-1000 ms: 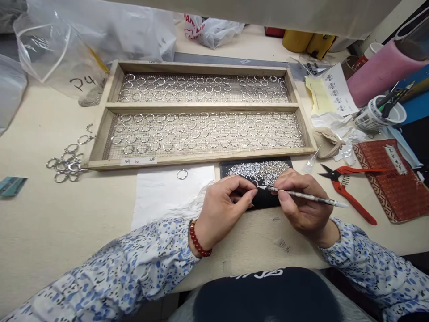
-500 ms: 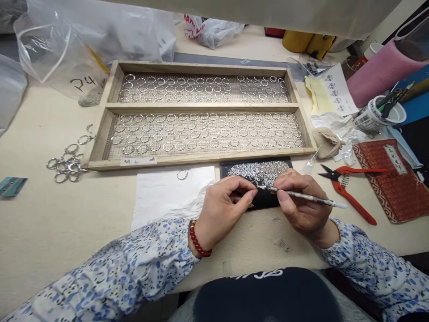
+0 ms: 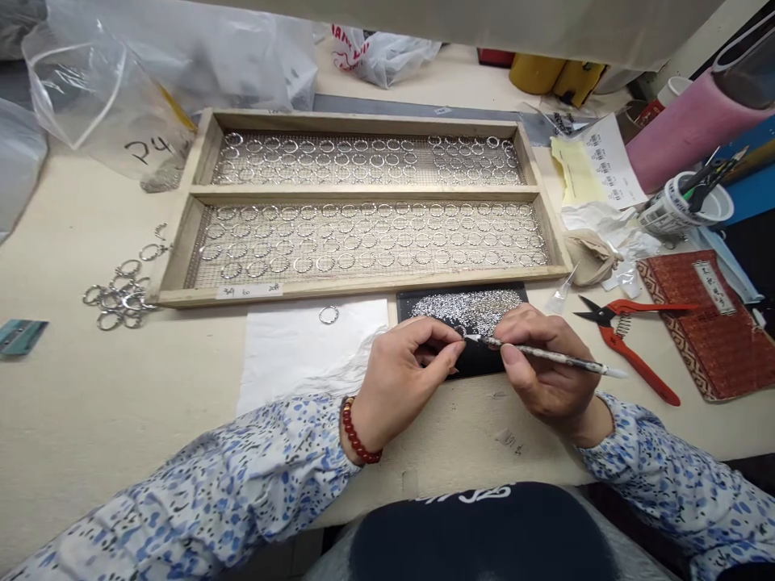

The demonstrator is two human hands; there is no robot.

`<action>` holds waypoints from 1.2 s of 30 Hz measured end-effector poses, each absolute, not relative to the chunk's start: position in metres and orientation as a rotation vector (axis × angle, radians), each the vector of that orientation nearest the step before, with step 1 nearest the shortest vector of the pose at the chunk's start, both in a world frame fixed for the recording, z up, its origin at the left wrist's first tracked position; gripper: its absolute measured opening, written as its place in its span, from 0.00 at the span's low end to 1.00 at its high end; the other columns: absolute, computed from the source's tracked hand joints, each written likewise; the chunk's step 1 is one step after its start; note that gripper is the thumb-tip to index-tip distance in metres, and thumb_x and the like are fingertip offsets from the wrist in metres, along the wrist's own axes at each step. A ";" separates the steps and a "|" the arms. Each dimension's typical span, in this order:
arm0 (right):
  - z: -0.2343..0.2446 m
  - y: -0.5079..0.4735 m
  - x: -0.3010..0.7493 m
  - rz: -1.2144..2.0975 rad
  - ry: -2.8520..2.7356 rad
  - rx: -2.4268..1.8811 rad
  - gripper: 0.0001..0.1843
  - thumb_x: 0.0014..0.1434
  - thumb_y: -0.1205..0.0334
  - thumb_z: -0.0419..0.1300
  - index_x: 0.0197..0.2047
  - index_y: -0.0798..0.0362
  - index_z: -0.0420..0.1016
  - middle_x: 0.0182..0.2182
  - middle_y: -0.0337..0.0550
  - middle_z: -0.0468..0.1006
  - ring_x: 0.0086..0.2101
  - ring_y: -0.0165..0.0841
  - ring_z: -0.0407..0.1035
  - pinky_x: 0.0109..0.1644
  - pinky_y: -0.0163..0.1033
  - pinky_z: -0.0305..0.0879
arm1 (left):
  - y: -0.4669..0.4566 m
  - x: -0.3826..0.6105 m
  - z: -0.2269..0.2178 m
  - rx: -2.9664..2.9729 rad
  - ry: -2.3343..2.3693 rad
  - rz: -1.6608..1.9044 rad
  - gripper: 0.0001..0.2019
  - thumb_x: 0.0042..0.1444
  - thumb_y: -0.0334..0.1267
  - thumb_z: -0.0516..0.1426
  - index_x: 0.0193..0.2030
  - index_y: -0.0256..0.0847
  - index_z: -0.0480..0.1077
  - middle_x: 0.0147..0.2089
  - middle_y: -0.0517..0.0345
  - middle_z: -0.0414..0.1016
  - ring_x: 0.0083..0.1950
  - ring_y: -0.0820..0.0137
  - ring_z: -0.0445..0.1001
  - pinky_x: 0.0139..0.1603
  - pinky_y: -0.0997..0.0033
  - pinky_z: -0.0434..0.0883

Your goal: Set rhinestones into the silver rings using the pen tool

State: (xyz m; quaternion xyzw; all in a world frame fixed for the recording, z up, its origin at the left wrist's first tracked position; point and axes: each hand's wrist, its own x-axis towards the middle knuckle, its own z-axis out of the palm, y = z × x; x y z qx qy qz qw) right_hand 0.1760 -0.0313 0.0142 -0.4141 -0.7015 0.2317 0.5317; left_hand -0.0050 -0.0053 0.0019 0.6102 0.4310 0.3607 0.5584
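My left hand is closed in a pinch over the black tray. Between its thumb and forefinger is a small ring, mostly hidden by the fingertips. In my right hand is a slim pen-like picker with a mottled shaft; its pale tip touches or nearly touches the ring. Many tiny shiny stones lie spread on the black tray beneath both hands. A single silver ring rests on the white paper left of my hands.
Behind my hands stands a divided wooden mesh frame with rows of rings. Loose rings lie in a pile at left. On the right are red-handled pliers, a red patterned pouch and a white tub of tools.
The picker's tip has moved slightly left, closing the small gap to the ring in my left hand. My left hand stays in place.
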 end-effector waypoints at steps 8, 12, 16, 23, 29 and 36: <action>0.014 -0.031 0.175 0.553 -1.636 -0.988 0.14 0.51 0.77 0.58 0.40 0.53 0.71 0.30 0.40 0.72 0.32 0.33 0.69 0.36 0.45 0.68 | -0.005 -0.004 0.003 1.417 1.019 0.844 0.03 0.55 0.33 0.61 0.34 0.36 0.75 0.34 0.53 0.76 0.30 0.72 0.76 0.29 0.74 0.78; 0.012 -0.031 0.179 0.538 -1.602 -1.068 0.12 0.53 0.75 0.57 0.39 0.52 0.71 0.29 0.39 0.72 0.31 0.32 0.69 0.36 0.44 0.68 | -0.005 -0.004 0.007 1.321 1.016 0.863 0.04 0.55 0.33 0.61 0.34 0.35 0.74 0.33 0.55 0.75 0.27 0.74 0.77 0.27 0.77 0.77; 0.008 -0.031 0.184 0.501 -1.724 -1.200 0.08 0.54 0.72 0.58 0.37 0.51 0.71 0.29 0.40 0.73 0.31 0.32 0.69 0.35 0.43 0.68 | -0.004 -0.004 0.009 1.248 1.023 0.874 0.03 0.55 0.33 0.61 0.34 0.35 0.73 0.33 0.57 0.75 0.25 0.75 0.78 0.24 0.81 0.75; 0.001 -0.029 0.187 0.464 -1.824 -1.229 0.10 0.53 0.74 0.61 0.39 0.52 0.71 0.30 0.41 0.75 0.33 0.33 0.70 0.37 0.43 0.70 | -0.005 -0.004 0.008 1.249 1.016 0.870 0.03 0.55 0.33 0.61 0.34 0.35 0.73 0.34 0.56 0.75 0.27 0.75 0.78 0.27 0.80 0.77; 0.001 -0.029 0.190 0.416 -1.844 -1.208 0.12 0.52 0.75 0.61 0.39 0.51 0.72 0.30 0.40 0.76 0.33 0.33 0.72 0.37 0.44 0.71 | -0.005 -0.005 0.007 1.253 1.025 0.857 0.04 0.55 0.33 0.61 0.34 0.35 0.73 0.34 0.56 0.75 0.26 0.75 0.78 0.26 0.81 0.77; 0.008 -0.030 0.196 0.402 -2.000 -1.168 0.13 0.52 0.75 0.62 0.39 0.50 0.70 0.30 0.40 0.76 0.33 0.33 0.71 0.39 0.45 0.69 | -0.005 -0.004 0.008 1.248 1.039 0.857 0.04 0.55 0.34 0.61 0.34 0.35 0.73 0.34 0.55 0.76 0.27 0.75 0.78 0.27 0.79 0.78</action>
